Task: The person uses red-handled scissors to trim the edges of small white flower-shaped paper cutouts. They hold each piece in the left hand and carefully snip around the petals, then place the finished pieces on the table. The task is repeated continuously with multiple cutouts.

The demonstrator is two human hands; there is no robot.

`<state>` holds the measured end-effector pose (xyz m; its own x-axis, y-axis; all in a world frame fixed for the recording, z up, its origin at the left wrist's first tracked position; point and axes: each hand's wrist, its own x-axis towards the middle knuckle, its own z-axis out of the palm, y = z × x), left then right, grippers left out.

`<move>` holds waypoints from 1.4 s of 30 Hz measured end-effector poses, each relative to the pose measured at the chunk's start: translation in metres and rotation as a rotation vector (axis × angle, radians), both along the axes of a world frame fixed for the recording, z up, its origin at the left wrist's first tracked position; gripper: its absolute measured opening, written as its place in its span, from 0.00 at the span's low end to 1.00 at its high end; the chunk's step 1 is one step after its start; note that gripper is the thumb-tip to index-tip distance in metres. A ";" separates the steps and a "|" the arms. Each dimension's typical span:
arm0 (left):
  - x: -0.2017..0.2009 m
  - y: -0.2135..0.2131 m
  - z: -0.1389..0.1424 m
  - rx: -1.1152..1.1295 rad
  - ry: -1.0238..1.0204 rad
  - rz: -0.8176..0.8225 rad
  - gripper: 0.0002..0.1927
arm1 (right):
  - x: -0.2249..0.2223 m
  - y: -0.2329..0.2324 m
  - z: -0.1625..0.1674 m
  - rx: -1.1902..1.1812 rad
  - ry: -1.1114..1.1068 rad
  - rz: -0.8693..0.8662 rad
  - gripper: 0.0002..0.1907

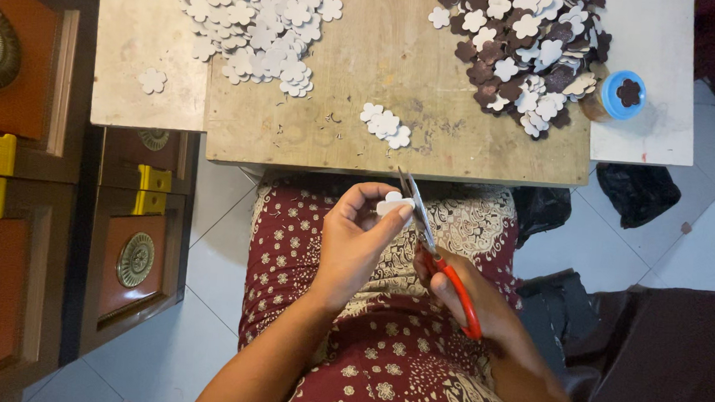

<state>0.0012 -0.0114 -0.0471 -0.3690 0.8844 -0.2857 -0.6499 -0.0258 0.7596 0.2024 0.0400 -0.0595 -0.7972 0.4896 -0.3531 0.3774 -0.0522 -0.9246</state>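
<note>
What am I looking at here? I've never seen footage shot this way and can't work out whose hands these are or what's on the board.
One camera, worn on a person's head, looks straight down at their own bare hands over their lap. The left hand pinches a small white flower-shaped cutout. The right hand works red-handled scissors, blades at the cutout's edge. Ahead lies a wooden board with a white flower pile, a mixed white and brown pile, a small white cluster, and a blue-lidded jar.
</note>
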 end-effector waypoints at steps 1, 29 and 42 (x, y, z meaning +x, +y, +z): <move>0.000 0.000 -0.002 -0.010 0.026 0.001 0.12 | -0.001 0.000 0.002 0.005 0.002 0.003 0.47; -0.015 -0.002 0.004 -0.049 0.147 -0.107 0.16 | 0.004 -0.001 0.003 -0.009 -0.007 0.000 0.48; -0.021 -0.004 0.008 -0.097 0.201 -0.100 0.16 | 0.008 0.001 -0.003 0.056 -0.009 0.079 0.46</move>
<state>-0.0202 -0.0157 -0.0387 -0.3390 0.8916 -0.3004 -0.4811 0.1101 0.8697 0.2102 0.0414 -0.0621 -0.8312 0.4442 -0.3343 0.3868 0.0302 -0.9217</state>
